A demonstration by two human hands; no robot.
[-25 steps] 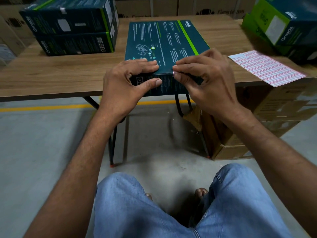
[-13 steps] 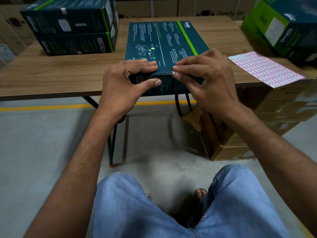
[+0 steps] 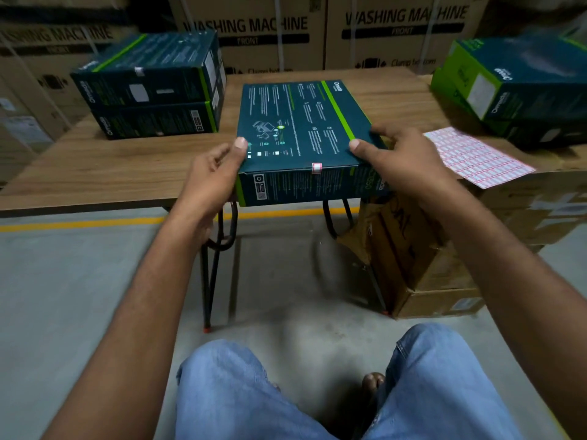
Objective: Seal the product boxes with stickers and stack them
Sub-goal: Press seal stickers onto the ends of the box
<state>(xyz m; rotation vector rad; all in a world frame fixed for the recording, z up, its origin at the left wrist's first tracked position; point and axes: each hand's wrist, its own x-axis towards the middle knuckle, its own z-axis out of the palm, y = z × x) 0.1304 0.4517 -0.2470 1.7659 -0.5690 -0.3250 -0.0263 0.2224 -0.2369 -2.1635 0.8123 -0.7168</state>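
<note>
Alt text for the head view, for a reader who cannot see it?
The left hand and right hand grip the near corners of a teal product box at the table's front edge; a sticker spans its top front edge. Two similar boxes are stacked at left, others at right beside a sticker sheet.
</note>
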